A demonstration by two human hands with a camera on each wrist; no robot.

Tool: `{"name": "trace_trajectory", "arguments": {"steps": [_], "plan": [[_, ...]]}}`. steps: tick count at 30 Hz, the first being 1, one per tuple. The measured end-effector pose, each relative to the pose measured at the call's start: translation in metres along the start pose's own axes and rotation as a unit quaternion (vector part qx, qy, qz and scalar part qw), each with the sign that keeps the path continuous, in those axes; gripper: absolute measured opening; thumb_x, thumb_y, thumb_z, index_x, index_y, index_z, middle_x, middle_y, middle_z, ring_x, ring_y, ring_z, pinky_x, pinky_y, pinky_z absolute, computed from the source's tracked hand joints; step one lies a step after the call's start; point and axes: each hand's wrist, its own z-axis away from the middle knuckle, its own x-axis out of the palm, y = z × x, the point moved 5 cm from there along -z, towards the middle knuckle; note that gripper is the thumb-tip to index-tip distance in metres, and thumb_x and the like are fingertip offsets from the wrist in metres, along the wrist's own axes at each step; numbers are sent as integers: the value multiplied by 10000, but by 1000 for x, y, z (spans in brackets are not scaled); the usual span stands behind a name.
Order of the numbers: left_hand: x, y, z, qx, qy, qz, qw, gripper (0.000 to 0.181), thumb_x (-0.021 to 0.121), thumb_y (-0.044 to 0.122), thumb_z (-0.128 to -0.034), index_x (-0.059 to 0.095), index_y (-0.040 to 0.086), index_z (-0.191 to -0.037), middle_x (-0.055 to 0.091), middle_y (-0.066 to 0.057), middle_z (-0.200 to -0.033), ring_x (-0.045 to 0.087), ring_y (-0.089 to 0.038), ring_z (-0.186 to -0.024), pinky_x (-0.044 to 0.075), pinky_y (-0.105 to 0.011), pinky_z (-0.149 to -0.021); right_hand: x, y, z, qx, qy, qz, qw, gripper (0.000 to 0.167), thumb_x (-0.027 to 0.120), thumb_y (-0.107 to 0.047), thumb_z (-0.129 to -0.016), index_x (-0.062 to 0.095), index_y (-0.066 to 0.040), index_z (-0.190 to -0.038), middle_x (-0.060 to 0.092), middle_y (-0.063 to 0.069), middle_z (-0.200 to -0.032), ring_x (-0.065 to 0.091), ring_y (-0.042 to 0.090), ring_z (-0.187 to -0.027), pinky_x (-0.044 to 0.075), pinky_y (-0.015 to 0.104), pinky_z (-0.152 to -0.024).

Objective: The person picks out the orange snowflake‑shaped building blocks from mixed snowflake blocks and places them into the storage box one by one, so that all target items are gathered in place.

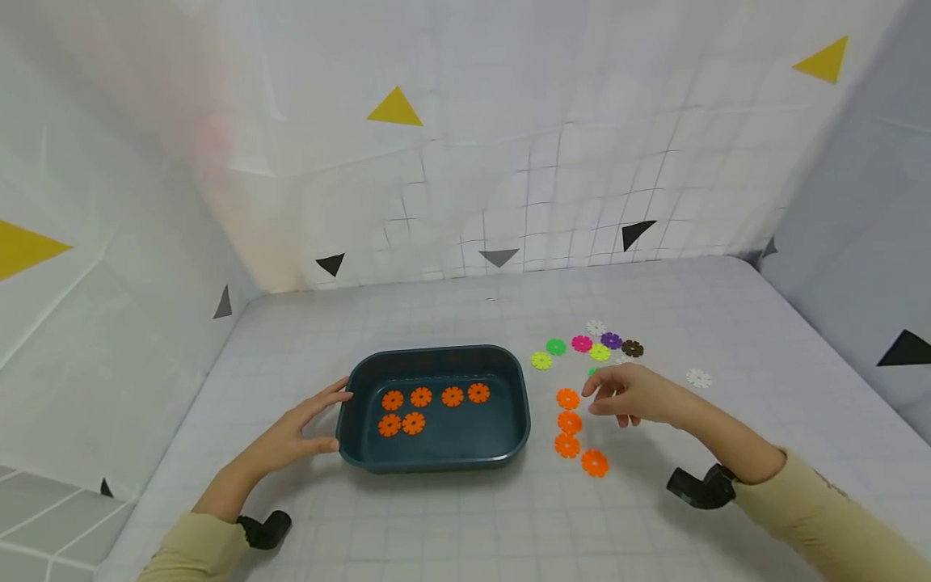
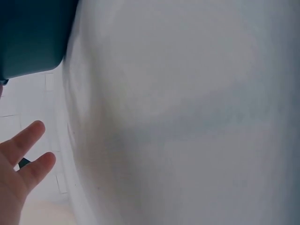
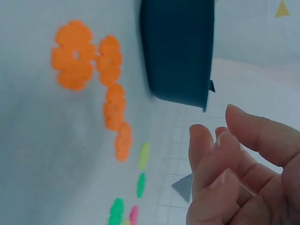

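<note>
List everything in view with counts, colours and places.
Tray: one, dark teal, centre
Tray discs: six, orange, inside
Loose discs: four, orange, right of tray
Lime discs: two, beyond loose discs
Green discs: two, same cluster
Pink disc, purple disc, brown disc: one each, same cluster
White discs: at least two, cluster and farther right
Table: one, white, under tray
Walls: three, pale, around table
Triangles: three yellow, several dark, on walls
Wrist devices: two, black, wrists
Sleeves: two, beige, forearms
Left hand: one, at tray's left end
Right hand: one, beside loose discs

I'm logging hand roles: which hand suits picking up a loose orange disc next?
Probably the right hand: it hovers empty beside the loose orange discs; the left hand is across the tray.
</note>
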Motion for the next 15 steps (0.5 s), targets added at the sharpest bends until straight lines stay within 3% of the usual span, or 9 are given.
{"name": "trace_trajectory", "arguments": {"steps": [6,15], "plan": [[0,-1,0,4,-1,8,10000,641,691,173,-800,406,156,-1373,214,-122,-1508,212,-426,-1334,224,-706,-937,15,20,2,63,-141,-92,9998,244,658,-152,-834,589,-21,-1027,548,44,-726,475,154,-525,395,219,-468],[0,-1,0,24,12,-15,10000,637,693,179,-801,410,154,-1371,218,-128,-1506,214,-433,-1331,226,-708,-935,38,32,2,137,-442,121,9989,172,678,-100,-794,609,-76,-950,529,11,-723,460,149,-565,384,237,-494]]}}
